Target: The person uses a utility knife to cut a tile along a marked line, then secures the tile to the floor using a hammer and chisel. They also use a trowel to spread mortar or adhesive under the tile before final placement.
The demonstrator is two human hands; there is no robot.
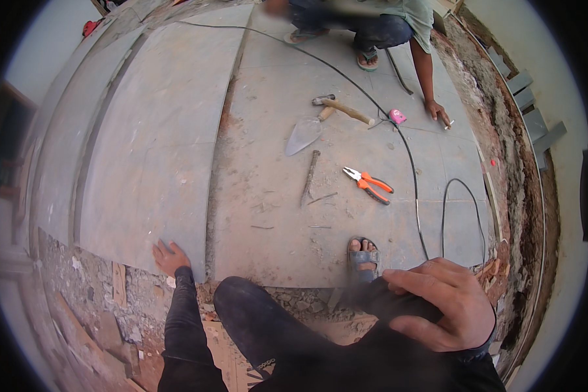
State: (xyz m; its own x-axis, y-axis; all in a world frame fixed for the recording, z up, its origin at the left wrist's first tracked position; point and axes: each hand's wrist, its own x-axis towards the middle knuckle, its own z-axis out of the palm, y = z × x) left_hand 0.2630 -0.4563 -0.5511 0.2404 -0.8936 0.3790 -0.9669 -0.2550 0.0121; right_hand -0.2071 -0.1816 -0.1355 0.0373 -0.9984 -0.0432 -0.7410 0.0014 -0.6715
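Note:
My left hand [169,258] rests open on the front edge of a grey slab [150,163], fingers apart. My right hand [438,304] is curved with thumb and fingers apart over my dark-clad right knee [382,297], holding nothing visible. On the slab beyond my sandalled foot [363,256] lie orange-handled pliers [369,185], a pointed trowel [304,137], a wooden-handled hammer [347,110], a rusty chisel-like bar [310,176] and a pink tape measure [396,116].
A co-worker [385,29] crouches at top right, their hand [438,111] low with a small white item. A black cable [408,157] loops across the slabs. Rubble [91,307] borders the slabs. A dug, broken strip [522,176] runs along the right wall [571,196].

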